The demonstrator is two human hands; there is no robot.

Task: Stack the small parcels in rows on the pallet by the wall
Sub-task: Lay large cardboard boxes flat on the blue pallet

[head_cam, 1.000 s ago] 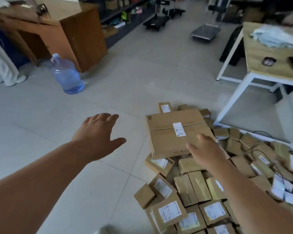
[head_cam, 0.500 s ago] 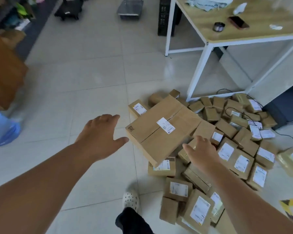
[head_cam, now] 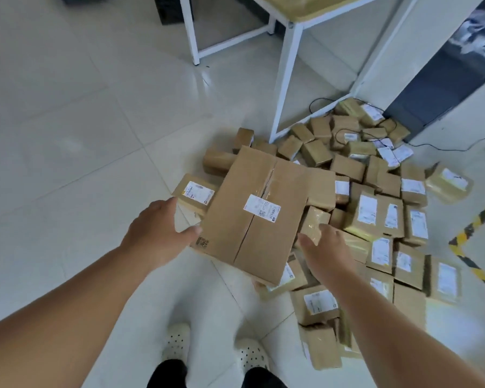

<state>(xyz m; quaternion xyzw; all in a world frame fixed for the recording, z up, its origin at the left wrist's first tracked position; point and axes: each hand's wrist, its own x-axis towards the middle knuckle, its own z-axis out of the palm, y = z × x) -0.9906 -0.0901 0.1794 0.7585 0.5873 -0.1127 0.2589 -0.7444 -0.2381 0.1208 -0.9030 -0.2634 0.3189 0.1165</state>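
A large flat cardboard box (head_cam: pixel 258 217) with a white label lies tilted on top of a heap of several small brown parcels (head_cam: pixel 375 208) on the tiled floor. My left hand (head_cam: pixel 157 233) is at the box's left edge, fingers spread and thumb touching its near left corner. My right hand (head_cam: pixel 324 247) reaches to the box's right side, fingers extended beside a small taped parcel (head_cam: pixel 314 222). Neither hand grips anything. No pallet is in view.
A white-framed table (head_cam: pixel 287 79) stands behind the heap, with a black cable (head_cam: pixel 347 130) trailing over the far parcels. Yellow-black floor tape (head_cam: pixel 476 219) runs at the right. A dark panel (head_cam: pixel 443 79) leans at the far right. My white shoes (head_cam: pixel 177 343) stand at the bottom.
The camera has swung right and down, and I have stepped closer. Both hands have closed in on the large box, the left now touching its corner.
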